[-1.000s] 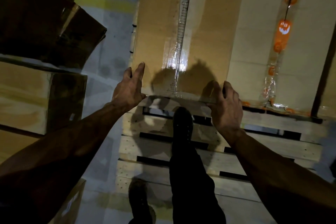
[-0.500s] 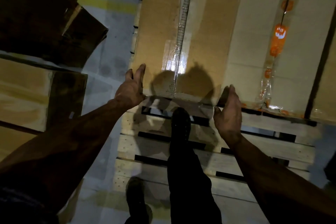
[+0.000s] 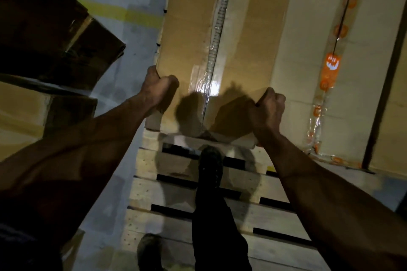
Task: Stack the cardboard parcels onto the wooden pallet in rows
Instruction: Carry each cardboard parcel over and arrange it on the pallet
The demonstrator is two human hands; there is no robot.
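Note:
A long brown cardboard parcel (image 3: 193, 28) with clear tape down its middle lies on the wooden pallet (image 3: 167, 191). My left hand (image 3: 157, 89) grips its near left corner, fingers curled round the edge. My right hand (image 3: 269, 105) grips the near right corner the same way. The parcel's near end looks tilted up off the slats. To its right lies a paler parcel (image 3: 308, 55) with orange printed tape, touching its side.
Dark cardboard boxes (image 3: 50, 35) are piled on the floor at the left, with a lighter box (image 3: 19, 112) below them. A yellow line (image 3: 132, 14) crosses the grey floor. One of my shoes (image 3: 210, 167) stands on the pallet slats, the other (image 3: 149, 251) on its near edge.
Both hands went from lying flat against the parcel's near end to curling round its two corners. The parcel's near end has come toward me and up.

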